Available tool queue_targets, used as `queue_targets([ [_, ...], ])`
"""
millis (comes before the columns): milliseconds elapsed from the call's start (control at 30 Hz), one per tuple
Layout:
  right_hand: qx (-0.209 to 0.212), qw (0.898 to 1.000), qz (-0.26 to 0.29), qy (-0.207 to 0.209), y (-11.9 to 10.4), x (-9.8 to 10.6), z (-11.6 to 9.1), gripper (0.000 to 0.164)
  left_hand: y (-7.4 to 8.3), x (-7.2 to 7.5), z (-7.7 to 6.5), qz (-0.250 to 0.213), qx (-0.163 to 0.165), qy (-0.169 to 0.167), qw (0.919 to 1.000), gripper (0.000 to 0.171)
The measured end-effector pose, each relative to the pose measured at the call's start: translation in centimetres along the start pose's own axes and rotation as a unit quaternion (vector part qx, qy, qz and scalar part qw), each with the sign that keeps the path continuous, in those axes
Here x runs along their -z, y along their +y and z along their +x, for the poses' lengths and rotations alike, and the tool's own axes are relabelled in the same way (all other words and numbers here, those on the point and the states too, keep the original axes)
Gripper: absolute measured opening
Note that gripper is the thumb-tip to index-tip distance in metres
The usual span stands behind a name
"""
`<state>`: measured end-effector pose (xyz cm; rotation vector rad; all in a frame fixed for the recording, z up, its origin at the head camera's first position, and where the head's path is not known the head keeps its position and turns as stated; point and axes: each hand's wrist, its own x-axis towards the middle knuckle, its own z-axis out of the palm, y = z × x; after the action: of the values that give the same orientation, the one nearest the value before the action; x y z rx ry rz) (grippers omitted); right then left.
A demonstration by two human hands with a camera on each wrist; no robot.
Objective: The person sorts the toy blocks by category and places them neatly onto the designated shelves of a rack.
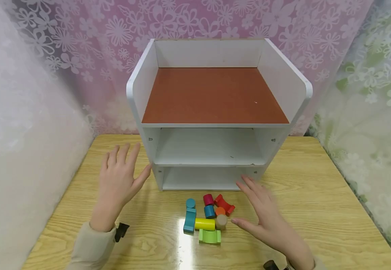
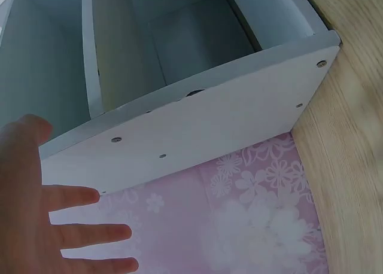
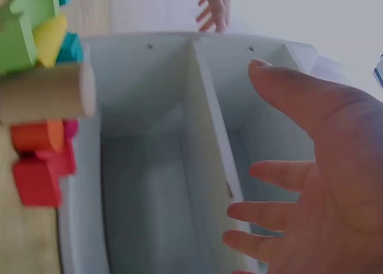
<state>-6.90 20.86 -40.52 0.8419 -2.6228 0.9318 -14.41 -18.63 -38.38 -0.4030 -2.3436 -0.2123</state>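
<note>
My left hand [image 1: 117, 183] hovers at the left of a white shelf unit [image 1: 215, 126], fingers spread, thumb near its front edge. In the left wrist view that hand [image 2: 27, 202] holds nothing. My right hand [image 1: 268, 219], also empty, is stretched out in front of the unit's lower right, just right of a group of toy blocks. These include a plain wooden cylinder [image 1: 221, 222], a yellow cylinder [image 1: 205, 224], a light green curved block [image 1: 210, 237], a teal curved block [image 1: 189, 220], a red curved block [image 1: 224, 205] and a blue cylinder [image 1: 209, 212].
The unit has a brown top board [image 1: 215, 93] between raised sides, with two open compartments below. It stands on a wood-grain table [image 1: 317, 210]. Pink floral curtain [image 1: 114, 67] hangs behind, with pale fabric [image 1: 378, 123] along the right side.
</note>
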Motion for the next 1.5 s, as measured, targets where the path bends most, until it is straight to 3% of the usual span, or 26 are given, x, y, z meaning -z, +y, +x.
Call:
queue_targets([
  [200,-0.002,0.999,0.029,-0.013,-0.5,-1.8,-0.1,0.084,0.2,-0.9,0.8,-0.006,-0.008,0.011,0.9999,0.073],
  [300,0.004,0.999,0.042,-0.010,-0.4,-2.6,-0.2,0.077,0.3,-1.5,1.3,-0.010,-0.007,0.000,0.9999,0.075],
  [467,0.005,0.998,0.064,-0.016,-0.1,-3.8,-0.3,0.066,0.6,-2.5,1.9,-0.013,0.014,-0.052,0.9985,0.076],
  [700,0.046,0.997,0.067,-0.015,0.7,-5.2,-0.2,0.051,0.9,-3.4,1.9,-0.045,0.055,-0.120,0.9902,0.059],
  [867,0.070,0.995,0.068,-0.005,1.0,-5.8,-0.1,0.046,1.1,-3.6,2.1,-0.055,0.061,-0.115,0.9899,0.054],
  [1133,0.068,0.996,0.053,-0.010,1.1,-6.4,-0.3,0.043,1.4,-3.9,1.9,-0.081,0.091,-0.153,0.9807,0.056],
  [1500,0.081,0.996,0.021,-0.002,1.3,-6.6,-0.4,0.041,1.5,-3.9,1.8,-0.081,0.098,-0.172,0.9768,0.055],
])
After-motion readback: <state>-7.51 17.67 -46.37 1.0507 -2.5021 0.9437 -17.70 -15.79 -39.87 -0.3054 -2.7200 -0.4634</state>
